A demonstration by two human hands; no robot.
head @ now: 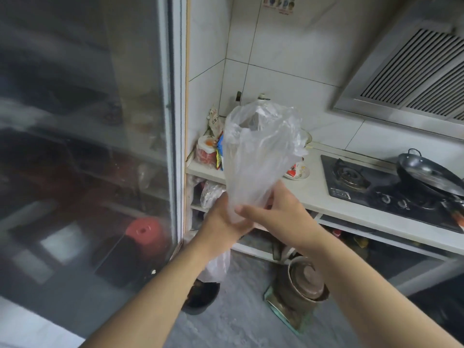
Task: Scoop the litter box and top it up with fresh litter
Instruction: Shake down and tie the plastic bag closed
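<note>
A thin clear plastic bag (258, 151) stands up in front of me, its loose mouth puffed out at the top. My left hand (221, 219) grips its gathered lower end from the left. My right hand (273, 209) pinches the same gathered part from the right, thumb across the plastic. A second bit of clear plastic (217, 267) hangs below my left wrist. No litter box, scoop or litter is in view.
A white kitchen counter (313, 192) carries a black gas hob (364, 182), a black wok (426, 174), a small dish (297, 172) and food packets (213, 149). A glass sliding door (88, 146) fills the left. Stacked bowls (305, 280) and a dark pot (200, 295) sit on the grey floor.
</note>
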